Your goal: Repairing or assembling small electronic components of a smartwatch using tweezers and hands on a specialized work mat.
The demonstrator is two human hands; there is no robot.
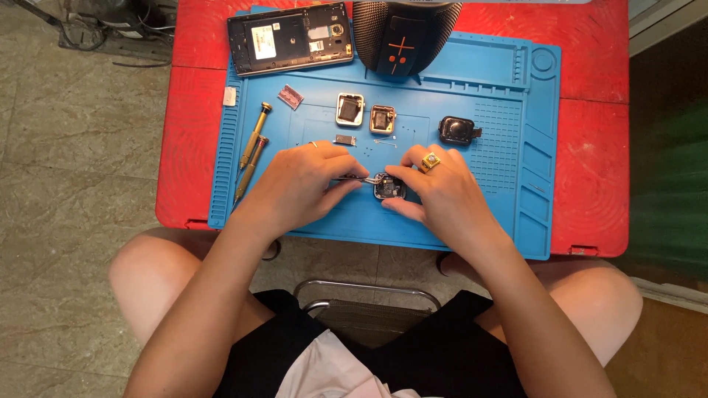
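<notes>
My left hand (pixel 302 184) grips thin metal tweezers (pixel 354 179) whose tip reaches a small dark watch body (pixel 389 189) on the blue work mat (pixel 472 191). My right hand (pixel 439 188), with a gold ring on one finger, pinches that watch body between thumb and fingers and steadies it on the mat. Just beyond the hands lie a square silver watch case (pixel 349 108), a smaller gold-toned part (pixel 382 118), a tiny dark chip (pixel 344 139) and several loose screws.
Two screwdrivers (pixel 252 151) lie at the mat's left. An opened phone (pixel 290 37) and a black speaker (pixel 404 33) sit at the back. A black watch part (pixel 457 130) rests to the right. The mat lies on a red table (pixel 590 147).
</notes>
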